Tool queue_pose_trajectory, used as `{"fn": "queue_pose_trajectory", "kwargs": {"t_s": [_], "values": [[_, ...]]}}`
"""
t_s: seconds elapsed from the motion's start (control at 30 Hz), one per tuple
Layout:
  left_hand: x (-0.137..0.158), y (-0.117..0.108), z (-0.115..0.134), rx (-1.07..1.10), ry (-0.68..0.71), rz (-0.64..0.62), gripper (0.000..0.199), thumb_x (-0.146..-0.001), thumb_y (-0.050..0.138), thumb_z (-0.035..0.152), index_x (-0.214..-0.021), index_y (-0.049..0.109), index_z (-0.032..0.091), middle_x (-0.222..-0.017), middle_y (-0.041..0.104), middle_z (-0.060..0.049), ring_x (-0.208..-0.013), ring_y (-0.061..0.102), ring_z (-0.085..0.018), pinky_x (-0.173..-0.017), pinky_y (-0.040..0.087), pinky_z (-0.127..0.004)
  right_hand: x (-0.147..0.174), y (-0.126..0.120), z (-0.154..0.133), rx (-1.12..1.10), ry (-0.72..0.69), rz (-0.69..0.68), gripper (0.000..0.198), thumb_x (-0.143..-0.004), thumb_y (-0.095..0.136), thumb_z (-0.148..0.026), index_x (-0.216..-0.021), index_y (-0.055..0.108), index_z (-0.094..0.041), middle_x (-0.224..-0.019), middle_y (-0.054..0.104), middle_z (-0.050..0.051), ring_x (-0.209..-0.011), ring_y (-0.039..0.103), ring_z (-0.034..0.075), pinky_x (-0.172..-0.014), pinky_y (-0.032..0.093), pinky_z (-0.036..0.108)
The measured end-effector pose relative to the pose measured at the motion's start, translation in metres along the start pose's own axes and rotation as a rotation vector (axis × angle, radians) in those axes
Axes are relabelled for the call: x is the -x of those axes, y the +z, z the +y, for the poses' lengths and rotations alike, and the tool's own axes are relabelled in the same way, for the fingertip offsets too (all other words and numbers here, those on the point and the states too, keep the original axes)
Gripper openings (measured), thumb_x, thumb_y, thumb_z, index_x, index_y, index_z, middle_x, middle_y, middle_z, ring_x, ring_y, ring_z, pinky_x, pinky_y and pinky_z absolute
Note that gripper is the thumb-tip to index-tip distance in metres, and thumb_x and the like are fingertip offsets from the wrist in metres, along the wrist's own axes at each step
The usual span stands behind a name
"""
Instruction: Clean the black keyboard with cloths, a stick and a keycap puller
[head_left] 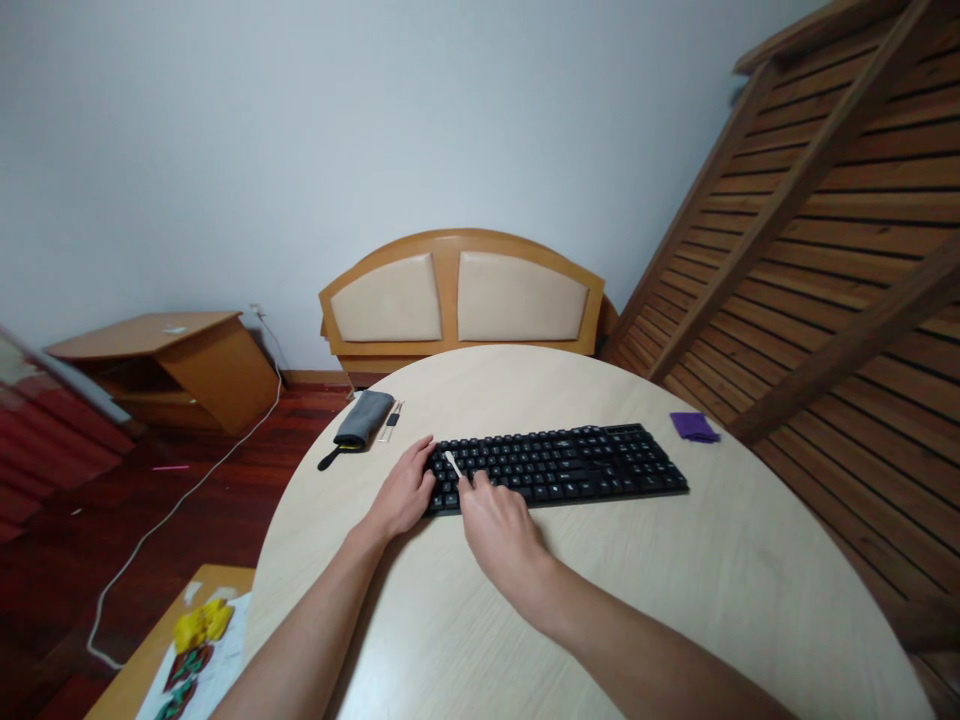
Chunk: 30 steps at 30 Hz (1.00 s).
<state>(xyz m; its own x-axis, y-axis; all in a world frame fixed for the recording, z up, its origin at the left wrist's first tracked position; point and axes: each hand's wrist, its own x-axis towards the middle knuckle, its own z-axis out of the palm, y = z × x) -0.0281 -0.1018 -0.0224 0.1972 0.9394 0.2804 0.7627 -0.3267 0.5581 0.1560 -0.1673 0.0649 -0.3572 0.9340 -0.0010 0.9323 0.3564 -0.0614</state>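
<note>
A black keyboard (562,468) lies flat across the round table. My left hand (405,488) grips its left end, fingers along the far corner and thumb near the front. Between the closed fingers of my right hand (501,515) is a cotton swab (452,462), its white tip at the keys on the keyboard's left side. Whether the tip touches a key I cannot tell. Beyond my left hand, a small bundle of cotton swabs (392,420) with a dark band lies beside a grey pouch (365,418) with a black loop.
The pale round table (675,580) has a folded purple cloth (693,427) at its right. A wooden headboard (461,240) stands behind, and slatted wood (840,250) leans at the right. Lower left, yellow and dark items (201,625) sit on a board; a white cable (161,520) crosses the floor.
</note>
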Motion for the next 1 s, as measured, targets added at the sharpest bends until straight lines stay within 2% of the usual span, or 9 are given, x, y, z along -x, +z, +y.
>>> {"fn": "queue_pose_trajectory", "kwargs": {"t_s": [0.23,0.47,0.7,0.87,1.0], "values": [[0.0,0.001,-0.003,-0.008,0.008,-0.006,0.052,-0.091,0.041,0.019,-0.141,0.052,0.01,-0.155,0.045,-0.015,-0.144,0.042,-0.026,-0.124,0.028,-0.048,0.017,0.005,0.014,0.079,-0.03,0.001,0.035,-0.098,0.042,-0.004,-0.124,0.064,-0.015,-0.105,0.069,0.015,-0.082,0.075,0.02,-0.068,0.057,0.025],[0.0,0.003,-0.006,-0.018,0.01,-0.011,0.053,-0.091,0.041,0.02,-0.142,0.05,0.008,-0.155,0.044,-0.016,-0.145,0.04,-0.026,-0.124,0.027,-0.047,0.033,0.018,0.023,0.129,-0.075,0.014,0.039,-0.094,0.044,-0.002,-0.127,0.063,-0.015,-0.101,0.069,0.014,-0.074,0.074,0.021,-0.061,0.058,0.029],[0.0,0.001,-0.005,0.004,0.014,-0.022,0.052,-0.09,0.042,0.02,-0.141,0.052,0.009,-0.155,0.045,-0.016,-0.144,0.041,-0.027,-0.124,0.028,-0.049,0.048,0.026,0.033,0.156,-0.085,0.015,0.038,-0.094,0.048,-0.004,-0.128,0.062,-0.015,-0.106,0.069,0.014,-0.072,0.073,0.018,-0.059,0.055,0.024],[-0.002,-0.001,-0.009,0.034,0.009,-0.014,0.052,-0.089,0.043,0.019,-0.139,0.053,0.011,-0.154,0.048,-0.014,-0.142,0.044,-0.026,-0.124,0.028,-0.048,0.052,0.019,0.038,0.118,-0.078,0.048,0.032,-0.093,0.048,-0.005,-0.118,0.066,-0.016,-0.102,0.069,0.012,-0.071,0.073,0.02,-0.059,0.054,0.028],[-0.003,-0.003,-0.014,0.055,0.004,0.009,0.053,-0.087,0.045,0.017,-0.139,0.053,0.012,-0.152,0.049,-0.013,-0.141,0.046,-0.025,-0.124,0.029,-0.047,0.039,0.006,0.036,0.033,-0.029,0.085,0.032,-0.095,0.047,-0.007,-0.115,0.067,-0.019,-0.097,0.07,0.008,-0.073,0.073,0.021,-0.059,0.054,0.029]]}}
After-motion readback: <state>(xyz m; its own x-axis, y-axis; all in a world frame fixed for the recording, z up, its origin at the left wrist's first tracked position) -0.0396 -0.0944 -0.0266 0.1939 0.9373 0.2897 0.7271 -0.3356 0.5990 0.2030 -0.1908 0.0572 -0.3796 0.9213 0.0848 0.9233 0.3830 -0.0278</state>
